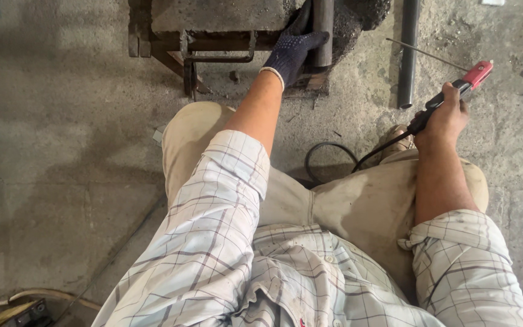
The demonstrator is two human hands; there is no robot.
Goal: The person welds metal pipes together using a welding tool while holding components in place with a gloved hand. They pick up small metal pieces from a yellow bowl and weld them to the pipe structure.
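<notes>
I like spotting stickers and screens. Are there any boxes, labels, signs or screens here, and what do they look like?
None in view: no boxes, labels, signs or screens.
The gloved left hand rests on a dark metal pipe.
The bare right hand holds a black tool with a red tip.

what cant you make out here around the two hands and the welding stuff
- Head view: the left hand, gloved, covers the spot where it meets the upright pipe, so its grip is unclear.
- The metal frame and pipe run off the top edge.
- The rod in the electrode holder, gripped by the right hand, is too thin to judge its tip.
- The cable disappears behind the knee.
</notes>
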